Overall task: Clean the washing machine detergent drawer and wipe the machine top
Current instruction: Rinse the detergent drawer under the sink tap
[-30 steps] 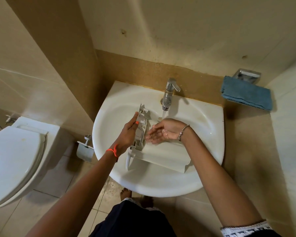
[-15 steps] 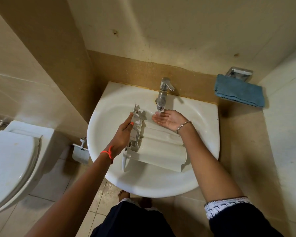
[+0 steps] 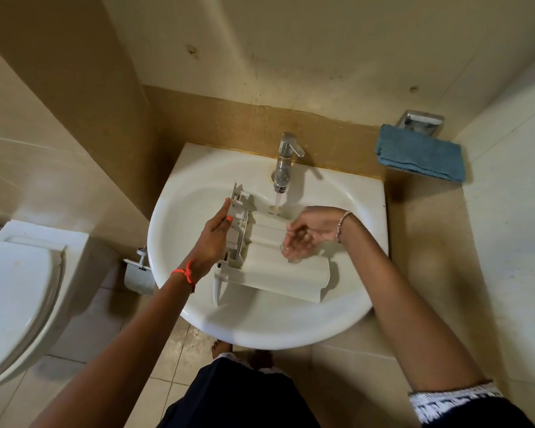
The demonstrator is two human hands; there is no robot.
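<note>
The detergent drawer (image 3: 272,257) is in the wash basin (image 3: 260,332) at the centre of the frame, lying flat with its ribbed side tipped up on the left. The tap (image 3: 286,159) is running and a thin stream of water (image 3: 278,200) falls just past the drawer's far end. The left hand (image 3: 217,239) lies against that ribbed side, fingers fairly straight and thumb alongside. It steadies the drawer rather than wrapping round it. The right hand (image 3: 306,234) hovers just over the drawer's right part, palm up and loosely cupped, with water pooled in it and nothing solid held. I'd call this the rinsing stage: the drawer is out of the machine and getting wet, but I see no brush or soap at work on it. Whether residue remains in the compartments I can't tell from here. No washing machine is in view, so I'd judge that refitting the drawer and wiping the top are both to come. A blue cloth (image 3: 420,157) hangs folded over a chrome holder (image 3: 420,120) at upper right, handy for that wipe. A toilet (image 3: 16,298) fills the lower left, with a paper roll holder (image 3: 138,273) between it and the basin. Nothing blocks the hands, though the drawer nearly fills the bowl, so turning it will be a squeeze.
</note>
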